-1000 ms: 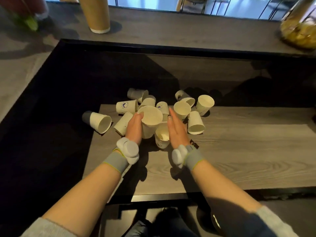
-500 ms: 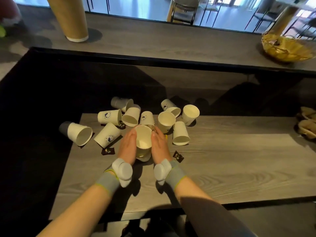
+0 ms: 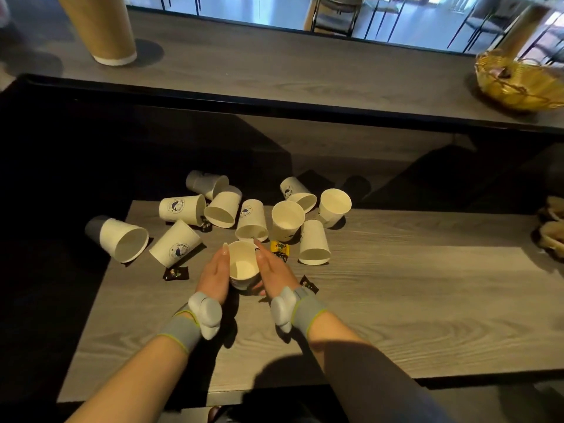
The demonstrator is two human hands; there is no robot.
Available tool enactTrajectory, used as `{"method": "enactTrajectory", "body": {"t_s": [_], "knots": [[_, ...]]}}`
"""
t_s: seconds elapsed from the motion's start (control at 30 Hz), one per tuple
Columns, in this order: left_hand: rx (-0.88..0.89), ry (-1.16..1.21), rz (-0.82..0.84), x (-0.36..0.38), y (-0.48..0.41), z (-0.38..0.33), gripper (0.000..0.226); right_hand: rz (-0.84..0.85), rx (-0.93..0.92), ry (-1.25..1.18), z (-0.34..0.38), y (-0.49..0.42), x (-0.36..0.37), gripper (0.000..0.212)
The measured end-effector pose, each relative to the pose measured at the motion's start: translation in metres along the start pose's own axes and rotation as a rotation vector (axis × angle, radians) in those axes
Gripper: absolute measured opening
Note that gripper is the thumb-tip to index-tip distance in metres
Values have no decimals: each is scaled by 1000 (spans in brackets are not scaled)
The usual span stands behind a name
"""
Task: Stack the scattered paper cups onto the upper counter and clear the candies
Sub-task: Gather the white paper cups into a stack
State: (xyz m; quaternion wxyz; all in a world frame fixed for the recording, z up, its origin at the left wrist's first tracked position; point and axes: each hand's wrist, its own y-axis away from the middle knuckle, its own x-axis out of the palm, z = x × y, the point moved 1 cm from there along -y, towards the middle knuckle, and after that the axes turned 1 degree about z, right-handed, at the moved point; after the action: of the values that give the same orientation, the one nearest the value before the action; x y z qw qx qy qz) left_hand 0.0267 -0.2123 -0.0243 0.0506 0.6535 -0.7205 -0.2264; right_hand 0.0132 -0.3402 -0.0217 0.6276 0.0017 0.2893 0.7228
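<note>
An upright white paper cup (image 3: 243, 267) stands on the lower wooden counter (image 3: 396, 300); a second cup seems nested under it. My left hand (image 3: 216, 277) presses its left side and my right hand (image 3: 274, 273) its right side. Several more white cups (image 3: 253, 219) lie tipped or stand in a cluster just beyond, one far left (image 3: 123, 239). Wrapped candies lie among them: a yellow one (image 3: 279, 248), a dark one (image 3: 176, 273) to the left, another dark one (image 3: 309, 283) by my right wrist.
The upper counter (image 3: 290, 74) runs across the back, above a dark gap. A tall brown stack of cups (image 3: 100, 29) stands at its left and a gold wire basket (image 3: 518, 80) at its right. Brownish items (image 3: 552, 233) sit at the lower counter's right edge.
Both hands brought the held cup down and toward me onto the counter. One cup went inside another. The view tilted up, showing more of the upper counter and the basket.
</note>
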Motion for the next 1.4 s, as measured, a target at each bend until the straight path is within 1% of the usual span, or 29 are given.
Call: {"method": "enactTrajectory", "body": {"t_s": [0.07, 0.13, 0.17, 0.23, 0.27, 0.3, 0.33, 0.4, 0.47, 0.5, 0.53, 0.63, 0.67, 0.73, 0.8, 0.9, 1.0, 1.13, 1.23, 1.3, 1.4], "knots": [[2, 9, -29, 2, -5, 1, 53, 25, 12, 20, 3, -5, -2, 46], [19, 4, -46, 5, -9, -2, 53, -17, -16, 89, 3, -4, -10, 46], [21, 5, -51, 7, -10, -4, 52, -113, -46, 160, 2, -1, -17, 44], [22, 1, -72, 12, -13, -4, 51, -396, -112, 334, -3, 7, -37, 38], [19, -1, -85, 15, -14, -4, 51, -506, -137, 404, -5, 11, -49, 37], [16, 0, -96, 17, -16, -4, 51, -575, -154, 465, -10, 12, -61, 39], [20, -1, -98, 19, -17, -5, 51, -594, -152, 530, -16, 11, -73, 45], [29, -5, -90, 24, -19, -5, 52, -519, -84, 626, -33, 6, -97, 65], [42, -6, -90, 27, -22, -5, 51, -411, -8, 645, -49, 2, -115, 84], [45, -4, -97, 28, -22, -6, 51, -372, 6, 644, -57, 1, -120, 86], [49, 1, -100, 30, -22, -6, 50, -339, 4, 645, -63, 0, -122, 84], [53, 11, -85, 32, -23, -7, 51, -275, 7, 686, -73, 1, -119, 74], [51, 10, -77, 32, -23, -6, 51, -264, 24, 686, -75, 1, -118, 75], [46, 14, -64, 30, -24, -5, 51, -274, 34, 637, -73, 1, -116, 85], [45, 11, -63, 30, -24, -5, 51, -284, -13, 592, -67, -2, -116, 94], [37, 9, -67, 30, -23, -6, 51, -238, -115, 598, -59, -6, -115, 98], [30, -5, -60, 28, -22, -6, 52, -173, -187, 642, -52, -12, -111, 95], [2, -9, -95, 28, -20, -10, 49, -102, -184, 752, -53, -24, -108, 82], [14, -10, -93, 28, -18, -14, 47, -28, -183, 809, -54, -33, -108, 70], [12, -16, -97, 28, -17, -16, 47, -29, -157, 797, -55, -35, -109, 65], [-8, -31, -87, 27, -18, -17, 48, -76, -76, 742, -54, -35, -112, 62]]}}
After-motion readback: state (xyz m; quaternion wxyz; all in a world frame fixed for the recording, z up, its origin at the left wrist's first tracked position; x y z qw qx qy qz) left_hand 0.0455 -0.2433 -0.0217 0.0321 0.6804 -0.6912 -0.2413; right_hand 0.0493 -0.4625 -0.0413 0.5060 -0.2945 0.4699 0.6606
